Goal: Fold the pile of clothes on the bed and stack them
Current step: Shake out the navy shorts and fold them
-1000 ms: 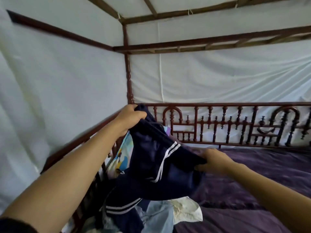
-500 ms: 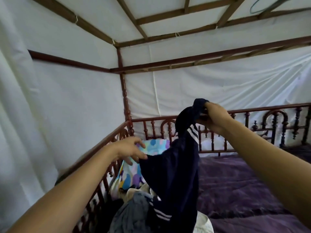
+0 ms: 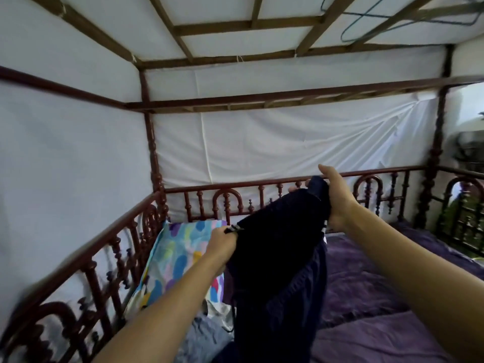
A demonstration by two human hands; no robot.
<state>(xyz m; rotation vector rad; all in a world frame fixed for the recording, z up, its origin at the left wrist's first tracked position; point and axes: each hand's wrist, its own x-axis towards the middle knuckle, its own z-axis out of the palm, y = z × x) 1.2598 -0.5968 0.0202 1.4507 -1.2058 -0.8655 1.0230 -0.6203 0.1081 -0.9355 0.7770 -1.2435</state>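
The left hand (image 3: 222, 243) pinched one edge of the dark garment (image 3: 282, 258); the right hand (image 3: 337, 203) gripped its top, fingers mostly hidden by cloth. It hung above the bed (image 3: 379, 297), its lower end cut off, covering much of the pile (image 3: 207, 334).

The left hand (image 3: 222, 242), open beside the navy garment (image 3: 280, 258) half a second ago, now pinches its edge. A second ago it held the cloth up near the corner post (image 3: 154, 163). The right hand (image 3: 337, 203) has climbed from low over the bed (image 3: 379, 297) to the height of the rail (image 3: 262, 186), gripping the bunched top. The garment, then hanging from one hand, now stretches between both — and the view has tipped up toward the canopy (image 3: 222, 11).
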